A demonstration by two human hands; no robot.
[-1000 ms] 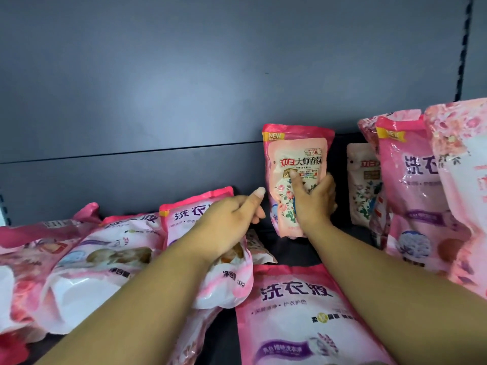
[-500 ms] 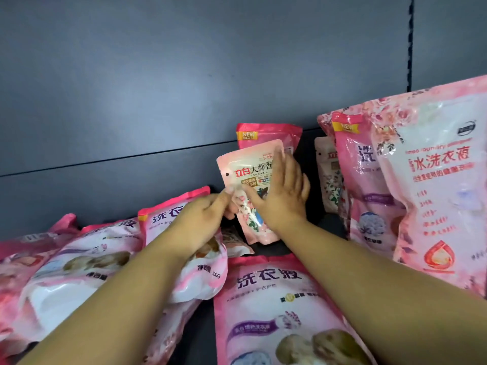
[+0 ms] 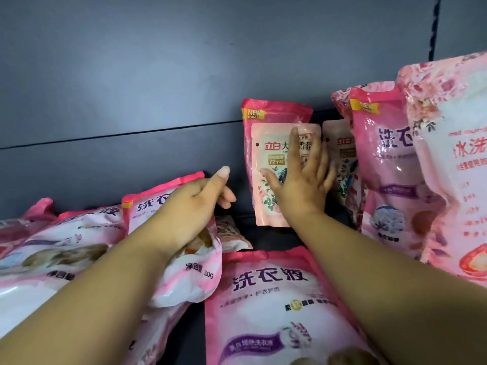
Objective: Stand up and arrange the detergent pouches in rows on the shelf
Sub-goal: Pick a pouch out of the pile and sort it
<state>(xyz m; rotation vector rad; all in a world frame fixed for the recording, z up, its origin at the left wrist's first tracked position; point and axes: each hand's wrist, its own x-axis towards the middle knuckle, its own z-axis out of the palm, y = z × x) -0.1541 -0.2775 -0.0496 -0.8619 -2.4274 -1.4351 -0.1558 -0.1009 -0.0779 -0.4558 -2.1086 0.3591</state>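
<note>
Small pouch (image 3: 266, 177) now upright, right hand (image 3: 303, 185) flat

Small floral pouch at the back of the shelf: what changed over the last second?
The right hand let go its grip on the small floral pouch and now presses it flat-fingered, upright against the taller pink pouch behind. Half a second ago it leaned left. The left hand has drawn off it and hovers over the lying pouches, which have not moved.

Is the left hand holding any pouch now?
No, the left hand hovers with loose fingers above the lying pink plastic detergent pouch, gripping nothing.
</note>
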